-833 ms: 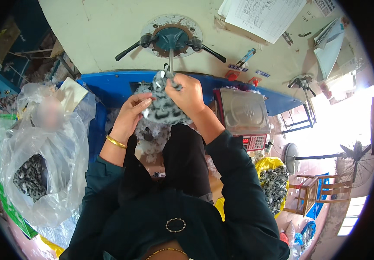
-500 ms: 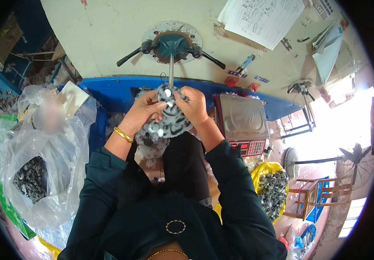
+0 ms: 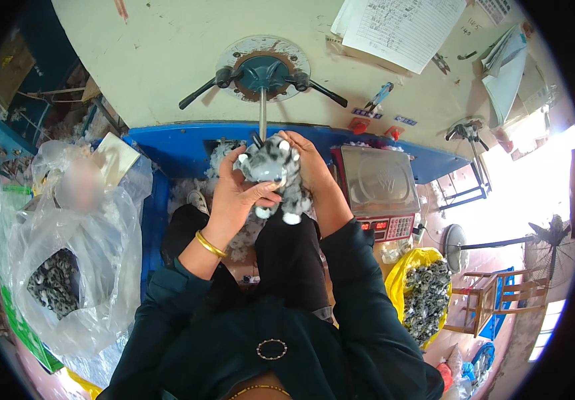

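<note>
A grey, black and white plush toy (image 3: 266, 168) is between my hands, at the lower end of a metal tube (image 3: 263, 115). The tube sticks out from a teal fitting (image 3: 264, 72) with two black handles, set in a round plate on the machine. My left hand (image 3: 237, 193) grips the toy from the left, its thumb across the lower side. At the toy's upper right, my right hand (image 3: 311, 161) holds it with bent fingers. White-tipped limbs hang below. Whether the tube goes into the toy is hidden.
A scale (image 3: 375, 183) with a red keypad stands at right, beside a yellow bag (image 3: 394, 293) of plush pieces. A clear plastic bag (image 3: 107, 253) with more lies at left. Pliers (image 3: 379, 97) and paper sheets (image 3: 404, 30) rest on the machine's panel. White stuffing (image 3: 244, 243) lies below my hands.
The plush toy has been turned, and its white-tipped limbs now show at the bottom. My left hand has shifted down around its lower side. My right hand has moved slightly right.
</note>
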`<state>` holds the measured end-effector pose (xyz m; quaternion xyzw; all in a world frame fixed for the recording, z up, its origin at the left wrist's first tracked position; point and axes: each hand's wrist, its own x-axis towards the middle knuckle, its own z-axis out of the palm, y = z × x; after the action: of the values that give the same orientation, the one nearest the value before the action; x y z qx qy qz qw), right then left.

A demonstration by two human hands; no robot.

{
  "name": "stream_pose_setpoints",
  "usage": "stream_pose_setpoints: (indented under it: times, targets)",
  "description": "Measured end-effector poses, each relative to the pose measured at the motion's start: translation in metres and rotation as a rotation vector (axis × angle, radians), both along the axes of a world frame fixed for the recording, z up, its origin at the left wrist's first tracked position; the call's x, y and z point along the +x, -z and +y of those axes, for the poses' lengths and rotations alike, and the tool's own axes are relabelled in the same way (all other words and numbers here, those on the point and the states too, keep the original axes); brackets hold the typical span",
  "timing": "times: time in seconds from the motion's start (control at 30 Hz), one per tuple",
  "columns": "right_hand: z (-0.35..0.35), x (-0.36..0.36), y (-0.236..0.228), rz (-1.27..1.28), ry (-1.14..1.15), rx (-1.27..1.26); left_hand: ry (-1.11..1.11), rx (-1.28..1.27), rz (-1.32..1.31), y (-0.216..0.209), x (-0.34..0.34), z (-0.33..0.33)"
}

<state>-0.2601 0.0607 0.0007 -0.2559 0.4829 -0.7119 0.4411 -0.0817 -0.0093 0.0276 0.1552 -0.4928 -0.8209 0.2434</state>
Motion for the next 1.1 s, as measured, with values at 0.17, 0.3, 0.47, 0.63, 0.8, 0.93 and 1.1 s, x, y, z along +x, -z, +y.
stream_pose_setpoints:
  times: [0.17,0.3,0.47,0.63,0.8,0.93,1.1]
  targets:
    - [-0.012,-0.014,-0.018,0.054,-0.040,0.195,-0.036,-0.106,-0.114,-0.029,-0.014,-0.004]
    - [-0.007,-0.019,-0.029,0.212,0.020,0.263,-0.027,-0.092,-0.186,-0.030,-0.028,-0.011]
    - [0.011,0.016,-0.046,0.244,-0.006,0.171,-0.025,-0.064,-0.225,-0.020,-0.014,-0.008]
    - [0.001,0.060,-0.019,0.249,0.153,0.006,-0.009,-0.141,-0.277,0.000,0.005,-0.025]
    - [0.000,0.091,-0.011,0.582,0.270,-0.010,0.106,-0.129,-0.228,0.014,0.020,-0.051]
    - [0.018,0.061,-0.007,0.697,0.162,-0.038,0.117,-0.102,-0.098,0.025,0.008,-0.030]
    - [0.027,0.044,-0.030,0.723,0.053,0.052,0.091,-0.001,-0.052,0.036,0.001,-0.011]
